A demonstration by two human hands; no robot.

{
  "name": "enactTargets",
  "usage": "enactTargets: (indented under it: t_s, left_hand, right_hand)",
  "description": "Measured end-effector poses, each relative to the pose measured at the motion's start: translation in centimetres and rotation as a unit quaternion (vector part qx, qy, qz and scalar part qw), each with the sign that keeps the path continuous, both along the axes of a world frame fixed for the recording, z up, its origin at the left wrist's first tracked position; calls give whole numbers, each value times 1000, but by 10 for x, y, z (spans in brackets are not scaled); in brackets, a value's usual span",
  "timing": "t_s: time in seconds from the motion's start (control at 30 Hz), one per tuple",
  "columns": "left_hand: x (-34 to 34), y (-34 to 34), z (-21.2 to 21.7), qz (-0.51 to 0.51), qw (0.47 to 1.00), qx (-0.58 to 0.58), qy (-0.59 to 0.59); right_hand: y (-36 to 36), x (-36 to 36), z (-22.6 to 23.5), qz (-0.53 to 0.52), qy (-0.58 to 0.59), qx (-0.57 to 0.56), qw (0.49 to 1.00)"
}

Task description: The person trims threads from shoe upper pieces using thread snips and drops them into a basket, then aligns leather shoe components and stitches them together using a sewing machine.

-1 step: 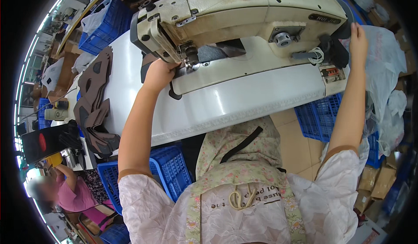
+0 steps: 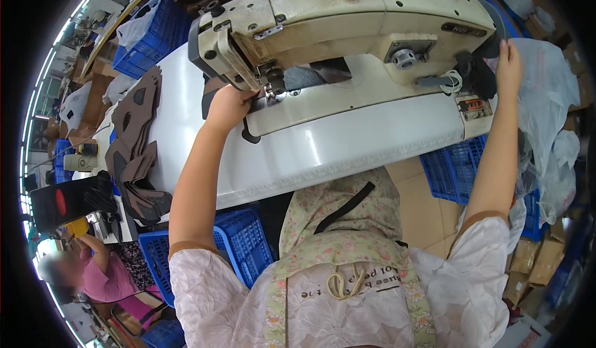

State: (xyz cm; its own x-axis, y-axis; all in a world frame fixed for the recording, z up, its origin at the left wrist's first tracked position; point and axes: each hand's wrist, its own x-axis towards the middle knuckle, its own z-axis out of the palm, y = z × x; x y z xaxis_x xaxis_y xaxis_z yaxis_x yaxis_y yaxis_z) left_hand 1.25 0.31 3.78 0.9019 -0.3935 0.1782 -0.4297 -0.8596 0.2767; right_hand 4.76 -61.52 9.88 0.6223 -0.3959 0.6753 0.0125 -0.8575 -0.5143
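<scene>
A beige sewing machine [image 2: 323, 31] stands on a white table. By its needle and presser foot [image 2: 273, 90], my left hand [image 2: 227, 107] is closed, fingertips at the edge of a dark brown and black cut piece [image 2: 211, 89]. Part of that piece is hidden by my hand and the machine head. Behind the needle, a grey and dark piece [image 2: 329, 70] shows under the arm. My right hand [image 2: 510, 72] grips the rim of the dark handwheel [image 2: 493, 34] at the machine's right end, its fingertips partly out of sight behind the wheel.
Brown cut pieces [image 2: 133, 124] are stacked on the table's left. Blue crates [image 2: 245, 245] stand under the front edge and at far left. Plastic bags [image 2: 546, 118] hang at right by cardboard boxes [image 2: 528, 255]. Another person [image 2: 112, 273] sits at lower left.
My right hand has shifted slightly down and to the left at the handwheel. The left hand stays by the needle, almost unmoved.
</scene>
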Motion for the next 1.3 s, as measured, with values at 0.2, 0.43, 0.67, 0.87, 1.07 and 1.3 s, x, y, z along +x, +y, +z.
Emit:
enactTargets:
  t_s: [0.2, 0.43, 0.67, 0.87, 1.07, 1.3]
  left_hand:
    - [3, -8, 9, 49, 994, 34, 91]
    - [3, -2, -2, 5, 1000, 11, 23]
    - [2, 11, 5, -75, 995, 60, -39]
    - [9, 3, 23, -151, 974, 132, -107]
    - [23, 26, 6, -124, 968, 207, -70]
    - [6, 5, 18, -110, 960, 227, -123]
  right_hand:
    - [11, -13, -21, 33, -15, 73, 997]
    - [4, -7, 2, -27, 30, 29, 999]
    - [11, -14, 13, 50, 23, 9, 998]
    - [9, -98, -24, 114, 307, -195, 925]
    - [9, -104, -56, 142, 351, -245, 893]
    - [21, -110, -53, 208, 218, 46, 952]
